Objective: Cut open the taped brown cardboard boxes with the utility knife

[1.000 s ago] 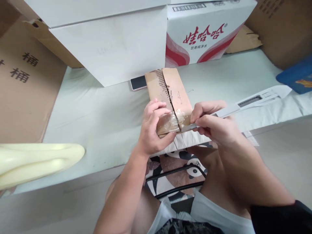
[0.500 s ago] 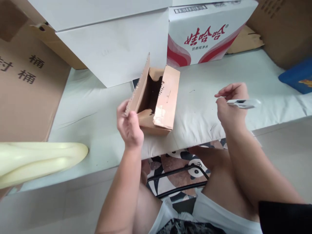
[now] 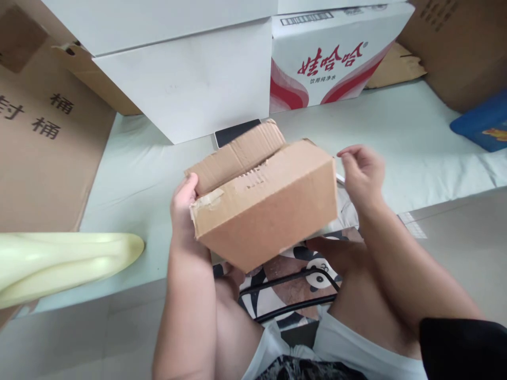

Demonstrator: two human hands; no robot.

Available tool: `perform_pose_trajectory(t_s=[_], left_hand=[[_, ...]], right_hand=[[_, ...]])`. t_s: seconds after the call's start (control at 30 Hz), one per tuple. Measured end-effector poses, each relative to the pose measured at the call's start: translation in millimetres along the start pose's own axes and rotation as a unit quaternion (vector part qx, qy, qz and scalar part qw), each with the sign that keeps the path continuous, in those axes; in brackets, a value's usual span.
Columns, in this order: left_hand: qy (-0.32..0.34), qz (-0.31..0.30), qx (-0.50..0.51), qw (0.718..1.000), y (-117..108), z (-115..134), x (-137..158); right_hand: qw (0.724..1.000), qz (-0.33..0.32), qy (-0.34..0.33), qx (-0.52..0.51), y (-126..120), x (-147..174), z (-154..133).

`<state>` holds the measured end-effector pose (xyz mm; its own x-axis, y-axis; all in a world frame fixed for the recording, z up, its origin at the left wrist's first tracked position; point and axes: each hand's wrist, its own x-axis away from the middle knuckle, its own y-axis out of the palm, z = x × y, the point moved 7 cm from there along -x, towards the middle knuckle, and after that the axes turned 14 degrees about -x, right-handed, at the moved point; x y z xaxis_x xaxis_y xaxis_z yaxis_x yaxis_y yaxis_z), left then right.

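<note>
Table (image 3: 396,121) pale, cartons behind — left hand (image 3: 182,211) grips box (image 3: 269,211); right hand (image 3: 362,174) seemingly half-open.

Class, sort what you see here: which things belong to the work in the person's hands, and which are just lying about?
In hand:
small brown carton, lifted off the table
left hand, gripping the carton's end
right hand, open beside the carton

Lying about:
phone
big white box
red-and-white printed box
blue item
pale yellow object
</note>
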<state>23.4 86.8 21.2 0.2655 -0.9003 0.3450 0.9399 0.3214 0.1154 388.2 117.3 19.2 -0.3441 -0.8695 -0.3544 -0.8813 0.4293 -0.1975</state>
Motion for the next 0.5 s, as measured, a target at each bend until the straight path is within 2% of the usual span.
perform_pose_trajectory(t_s=[0.07,0.13,0.23,0.3,0.4,0.5], left_hand=[[-0.069,-0.039,-0.016,0.997,9,-6,4],[-0.127,-0.067,-0.045,0.989,16,-12,8],[-0.159,-0.079,-0.079,0.981,20,-13,10],[-0.16,-0.089,-0.097,0.978,23,-14,10],[-0.161,-0.102,-0.123,0.974,24,-16,9],[-0.162,-0.113,-0.135,0.971,24,-21,5]], right_hand=[[0.977,-0.004,-0.055,-0.205,-1,6,-21],[0.942,-0.101,-0.07,-0.312,8,15,-40],[0.91,-0.297,-0.076,-0.28,28,34,-59],[0.883,-0.391,-0.092,-0.242,36,45,-64],[0.838,-0.475,-0.119,-0.241,42,54,-67],[0.822,-0.508,-0.115,-0.231,48,58,-64]])
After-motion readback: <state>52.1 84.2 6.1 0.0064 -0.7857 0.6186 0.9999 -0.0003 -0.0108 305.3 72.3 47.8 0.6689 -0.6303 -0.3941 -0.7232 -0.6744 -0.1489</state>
